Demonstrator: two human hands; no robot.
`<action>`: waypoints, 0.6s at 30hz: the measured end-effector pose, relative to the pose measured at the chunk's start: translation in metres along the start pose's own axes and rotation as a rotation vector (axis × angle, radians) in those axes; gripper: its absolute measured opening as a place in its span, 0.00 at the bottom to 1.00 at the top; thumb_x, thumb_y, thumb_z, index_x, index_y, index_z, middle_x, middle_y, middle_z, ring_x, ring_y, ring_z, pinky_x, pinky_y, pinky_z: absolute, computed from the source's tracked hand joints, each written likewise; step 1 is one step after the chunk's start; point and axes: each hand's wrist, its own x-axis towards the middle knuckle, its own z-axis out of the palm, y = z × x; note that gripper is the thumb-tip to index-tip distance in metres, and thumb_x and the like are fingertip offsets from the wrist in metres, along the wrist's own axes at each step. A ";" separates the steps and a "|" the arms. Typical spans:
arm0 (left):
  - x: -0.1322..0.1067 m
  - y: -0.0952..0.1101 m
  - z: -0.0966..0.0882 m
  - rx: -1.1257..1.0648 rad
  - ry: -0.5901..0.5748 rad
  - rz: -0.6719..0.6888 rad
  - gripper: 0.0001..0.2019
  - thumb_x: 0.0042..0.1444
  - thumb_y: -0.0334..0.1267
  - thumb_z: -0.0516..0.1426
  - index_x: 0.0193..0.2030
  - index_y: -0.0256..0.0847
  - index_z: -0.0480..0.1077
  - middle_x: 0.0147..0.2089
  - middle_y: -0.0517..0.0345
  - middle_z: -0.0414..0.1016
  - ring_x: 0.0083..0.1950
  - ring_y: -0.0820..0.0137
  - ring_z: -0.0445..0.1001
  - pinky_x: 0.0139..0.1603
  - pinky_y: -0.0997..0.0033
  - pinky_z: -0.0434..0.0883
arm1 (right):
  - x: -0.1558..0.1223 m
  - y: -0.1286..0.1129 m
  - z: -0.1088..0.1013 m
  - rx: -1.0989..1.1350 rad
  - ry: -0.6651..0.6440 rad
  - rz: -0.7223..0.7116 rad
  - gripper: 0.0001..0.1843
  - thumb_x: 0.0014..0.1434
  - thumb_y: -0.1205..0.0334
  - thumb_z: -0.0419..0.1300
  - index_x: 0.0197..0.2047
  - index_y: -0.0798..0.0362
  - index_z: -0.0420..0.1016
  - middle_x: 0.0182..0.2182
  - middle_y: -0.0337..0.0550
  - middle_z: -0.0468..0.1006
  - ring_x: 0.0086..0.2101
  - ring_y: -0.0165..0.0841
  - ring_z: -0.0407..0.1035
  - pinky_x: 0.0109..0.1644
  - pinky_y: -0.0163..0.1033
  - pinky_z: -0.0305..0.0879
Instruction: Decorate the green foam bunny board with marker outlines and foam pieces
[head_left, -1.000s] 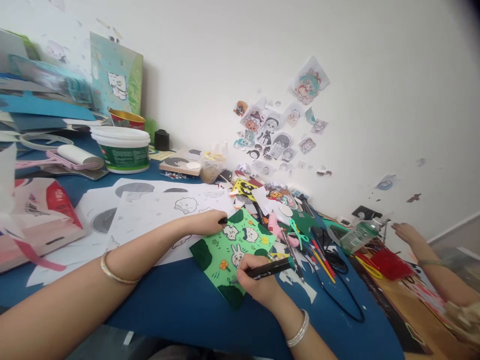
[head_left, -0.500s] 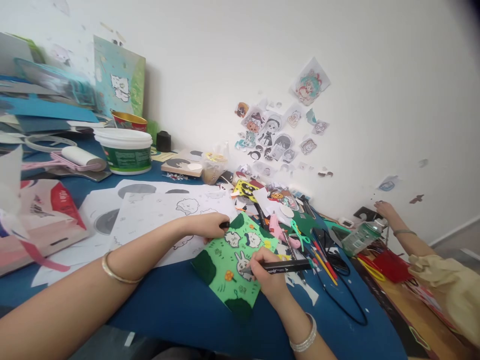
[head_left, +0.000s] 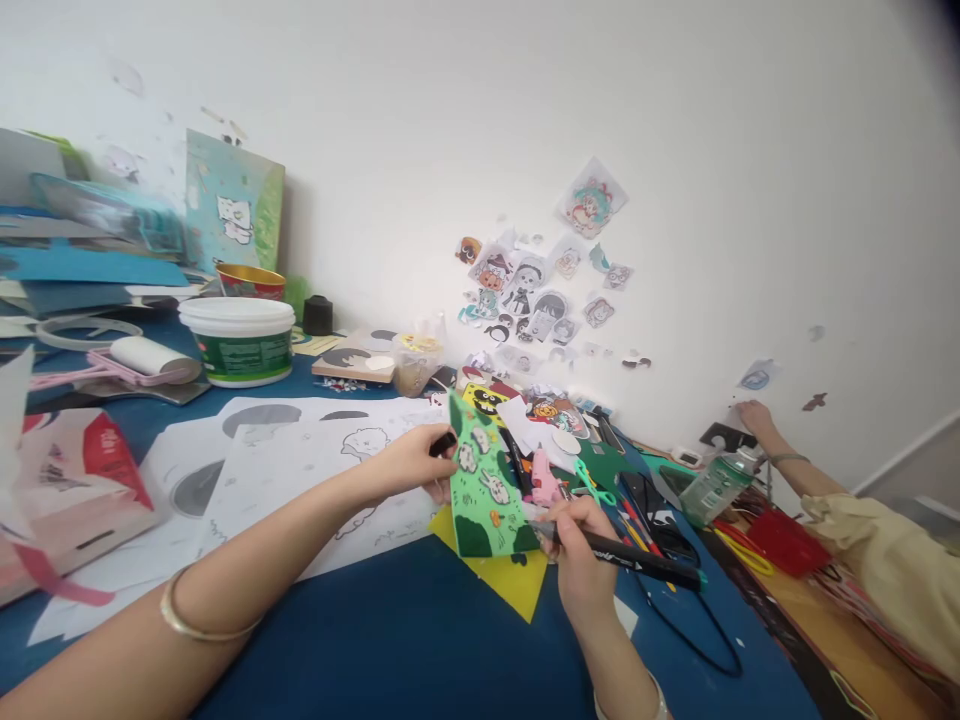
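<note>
My left hand [head_left: 416,462] is closed, with a black marker cap [head_left: 442,444] between its fingers, and it grips the left edge of a green card [head_left: 480,515]. The card carries white cartoon animals and dark green patches, and it is tilted up off the table. My right hand [head_left: 589,575] is closed round a black marker [head_left: 637,560] with a teal end. The marker's tip points at the card's lower right side; whether it touches is hard to tell. Below the card a yellow sheet [head_left: 517,585] lies on the blue table.
White printed sheets [head_left: 270,490] spread to the left, behind a white-lidded tub [head_left: 238,345]. A pink glue gun [head_left: 543,478], green scissors [head_left: 594,482] and a black cable [head_left: 705,655] lie right. Another person's hand [head_left: 756,417] is near a bottle [head_left: 716,488].
The green card has been lifted and tilted, showing the yellow sheet beneath. My right hand has moved right with the marker, off the drawn rabbit. The view has tipped up a little.
</note>
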 end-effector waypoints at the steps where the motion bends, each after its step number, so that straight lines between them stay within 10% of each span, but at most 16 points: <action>1: -0.003 0.001 0.000 0.031 -0.107 -0.038 0.08 0.49 0.38 0.53 0.32 0.43 0.55 0.25 0.63 0.70 0.29 0.66 0.76 0.31 0.68 0.73 | 0.002 0.000 -0.001 0.001 -0.013 0.010 0.12 0.55 0.60 0.54 0.22 0.51 0.61 0.19 0.35 0.67 0.17 0.25 0.59 0.18 0.32 0.54; 6: -0.014 0.004 0.000 0.262 -0.606 -0.155 0.10 0.50 0.45 0.54 0.30 0.42 0.59 0.26 0.59 0.72 0.24 0.68 0.74 0.26 0.69 0.70 | 0.006 0.001 -0.002 -0.054 -0.225 0.182 0.10 0.51 0.63 0.54 0.21 0.52 0.61 0.17 0.33 0.65 0.15 0.24 0.58 0.19 0.31 0.53; 13: 0.006 -0.012 0.008 0.605 -0.082 0.014 0.13 0.51 0.49 0.51 0.29 0.42 0.57 0.27 0.59 0.66 0.24 0.70 0.66 0.21 0.73 0.59 | 0.005 0.005 0.001 -0.282 -0.480 0.262 0.08 0.49 0.66 0.51 0.21 0.51 0.58 0.13 0.30 0.61 0.17 0.25 0.57 0.22 0.32 0.54; 18: 0.012 -0.020 0.018 0.826 -0.101 0.070 0.11 0.48 0.47 0.53 0.26 0.43 0.57 0.27 0.58 0.64 0.25 0.69 0.61 0.21 0.71 0.53 | 0.004 0.009 0.007 -0.489 -0.546 0.093 0.10 0.49 0.67 0.52 0.19 0.51 0.55 0.16 0.32 0.58 0.20 0.26 0.54 0.23 0.32 0.50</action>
